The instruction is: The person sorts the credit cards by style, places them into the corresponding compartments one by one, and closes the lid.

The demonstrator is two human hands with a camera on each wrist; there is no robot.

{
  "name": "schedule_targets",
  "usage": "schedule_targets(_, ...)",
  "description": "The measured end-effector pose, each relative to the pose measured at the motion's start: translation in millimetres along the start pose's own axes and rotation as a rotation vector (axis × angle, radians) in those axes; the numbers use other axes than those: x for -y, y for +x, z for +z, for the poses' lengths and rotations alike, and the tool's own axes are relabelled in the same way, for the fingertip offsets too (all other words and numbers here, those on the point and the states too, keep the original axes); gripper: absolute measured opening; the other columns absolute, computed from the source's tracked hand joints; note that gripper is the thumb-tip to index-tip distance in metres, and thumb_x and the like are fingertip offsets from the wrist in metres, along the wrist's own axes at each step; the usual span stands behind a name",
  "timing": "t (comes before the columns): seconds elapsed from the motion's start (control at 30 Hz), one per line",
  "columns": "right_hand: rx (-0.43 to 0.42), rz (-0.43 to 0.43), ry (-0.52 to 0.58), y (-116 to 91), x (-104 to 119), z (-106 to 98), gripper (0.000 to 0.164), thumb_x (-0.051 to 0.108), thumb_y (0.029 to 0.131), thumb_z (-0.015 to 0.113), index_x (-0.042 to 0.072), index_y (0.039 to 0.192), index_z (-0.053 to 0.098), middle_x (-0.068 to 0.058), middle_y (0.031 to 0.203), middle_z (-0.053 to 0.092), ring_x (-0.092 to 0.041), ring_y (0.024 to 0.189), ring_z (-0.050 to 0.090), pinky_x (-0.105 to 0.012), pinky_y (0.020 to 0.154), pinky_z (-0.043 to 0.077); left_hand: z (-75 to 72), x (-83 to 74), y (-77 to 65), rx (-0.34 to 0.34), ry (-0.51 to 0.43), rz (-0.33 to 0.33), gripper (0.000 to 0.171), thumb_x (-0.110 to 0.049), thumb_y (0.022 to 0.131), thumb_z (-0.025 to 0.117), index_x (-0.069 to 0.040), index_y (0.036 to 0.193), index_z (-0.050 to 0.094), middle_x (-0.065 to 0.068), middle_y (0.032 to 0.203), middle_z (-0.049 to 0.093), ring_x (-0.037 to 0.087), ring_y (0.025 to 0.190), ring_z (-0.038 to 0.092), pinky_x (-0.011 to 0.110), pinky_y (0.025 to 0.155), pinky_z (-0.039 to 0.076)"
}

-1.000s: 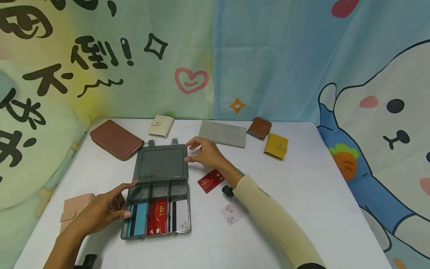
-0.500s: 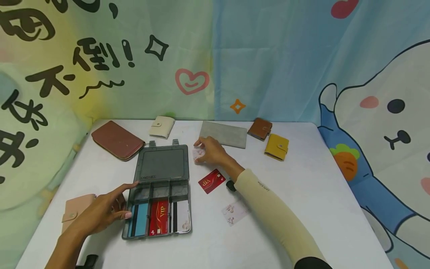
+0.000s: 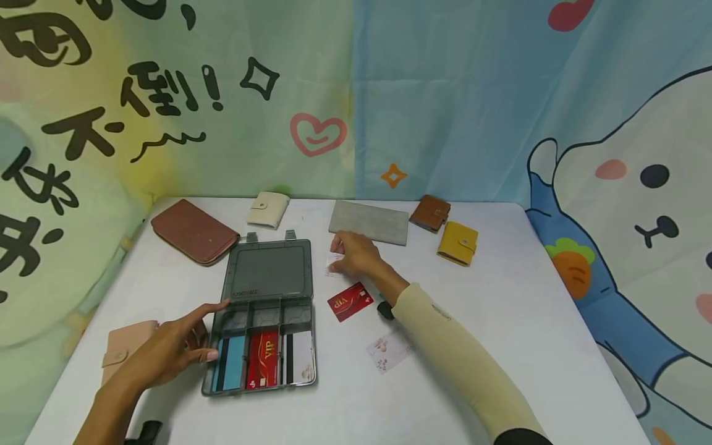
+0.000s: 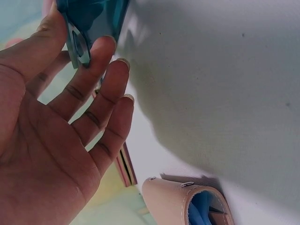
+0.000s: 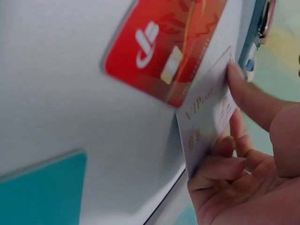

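My left hand (image 3: 169, 349) rests at the left side of a grey plastic organizer box (image 3: 269, 269), with thumb and index finger touching its edge; the other fingers are loosely bent. The lid lies folded back. The front compartments hold a blue card (image 3: 233, 363), a red VIP card (image 3: 262, 358) and a white card (image 3: 302, 357). Right of the lid, my right hand (image 3: 358, 256) pinches a pale VIP card (image 5: 201, 112) by its edges, tilted against the tabletop. A red card (image 3: 350, 301) lies flat near that hand, with a teal card (image 5: 47, 192) in the right wrist view.
A pale flowered card (image 3: 389, 352) lies beside the right forearm. Along the back are a brown zip wallet (image 3: 194, 232), a cream wallet (image 3: 268, 209), a grey wallet (image 3: 369, 221), a brown wallet (image 3: 430, 212) and a yellow wallet (image 3: 458, 243). A pink wallet (image 3: 128, 343) lies by the left wrist.
My right hand has moved right, away from the lid's edge; the pale card now shows in its fingers. The left hand and box stay in place.
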State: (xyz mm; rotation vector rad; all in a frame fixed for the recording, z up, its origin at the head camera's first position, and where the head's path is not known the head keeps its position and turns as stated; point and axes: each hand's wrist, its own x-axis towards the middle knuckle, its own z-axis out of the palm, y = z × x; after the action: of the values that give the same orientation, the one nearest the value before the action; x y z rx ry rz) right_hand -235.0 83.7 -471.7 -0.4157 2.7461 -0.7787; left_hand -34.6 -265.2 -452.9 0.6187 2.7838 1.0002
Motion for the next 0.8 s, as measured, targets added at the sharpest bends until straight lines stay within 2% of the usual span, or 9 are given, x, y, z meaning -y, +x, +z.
schedule_targets(0.17, -0.042, -0.019, 0.089, -8.8, -0.7, -7.0, 0.016, 0.015, 0.091, 0.072, 0.023, 0.103, 0.065, 0.002, 0.091, 0.063, -0.018, 0.085, 0.058, -0.034, 0.07, 0.044, 0.3, 0.2, 0.0, -0.012, 0.0, 0.018, 0.086, -0.018, 0.08, 0.083, -0.018, 0.153, 0.038, -0.008, 0.077, 0.055, 0.0, 0.067, 0.051, 0.022, 0.057, 0.045)
schedule_targets(0.3, -0.088, -0.084, 0.185, -17.3, -3.8, -13.5, 0.021, 0.009, 0.096, 0.065, 0.023, 0.111, 0.067, -0.001, 0.092, 0.065, -0.02, 0.086, 0.058, -0.033, 0.069, 0.046, 0.1, -0.3, -0.2, -0.014, 0.003, 0.017, 0.085, -0.02, 0.08, 0.082, -0.019, 0.153, 0.037, -0.008, 0.077, 0.055, -0.001, 0.066, 0.05, 0.022, 0.057, 0.045)
schedule_targets(0.43, -0.119, -0.143, 0.291, -26.6, -7.7, -16.6, 0.022, 0.009, 0.096, 0.065, 0.023, 0.113, 0.068, -0.003, 0.093, 0.065, -0.019, 0.082, 0.059, -0.03, 0.066, 0.047, 0.0, -0.7, -0.5, -0.012, 0.0, 0.01, 0.085, -0.02, 0.08, 0.082, -0.02, 0.153, 0.037, -0.008, 0.078, 0.055, -0.001, 0.067, 0.051, 0.022, 0.057, 0.045)
schedule_targets(0.57, -0.075, -0.127, 0.459, -42.3, -6.8, -17.2, 0.019, 0.012, 0.096, 0.065, 0.022, 0.113, 0.068, -0.004, 0.088, 0.065, -0.03, 0.068, 0.062, -0.028, 0.056, 0.048, 0.1, -0.5, -0.3, -0.017, -0.001, 0.015, 0.085, -0.019, 0.08, 0.083, -0.019, 0.153, 0.039, -0.008, 0.078, 0.055, -0.001, 0.066, 0.051, 0.022, 0.057, 0.045)
schedule_targets(0.67, -0.022, -0.097, 0.573, -56.6, -3.1, -16.1, 0.017, 0.015, 0.096, 0.067, 0.02, 0.112, 0.068, -0.006, 0.083, 0.068, -0.041, 0.065, 0.061, -0.028, 0.05, 0.047, 0.3, -0.5, -0.1, -0.017, 0.0, 0.012, 0.085, -0.02, 0.08, 0.083, -0.018, 0.152, 0.039, -0.008, 0.078, 0.055, -0.001, 0.066, 0.051, 0.022, 0.057, 0.045)
schedule_targets(0.8, 0.045, -0.07, 0.668, -74.6, 1.9, -10.7, 0.016, 0.017, 0.094, 0.07, 0.02, 0.11, 0.069, -0.006, 0.081, 0.072, -0.04, 0.065, 0.061, -0.027, 0.048, 0.045, 0.7, -0.4, -0.2, -0.012, -0.007, 0.004, 0.085, -0.021, 0.08, 0.083, -0.019, 0.153, 0.038, -0.008, 0.078, 0.055, -0.001, 0.066, 0.051, 0.022, 0.057, 0.045)
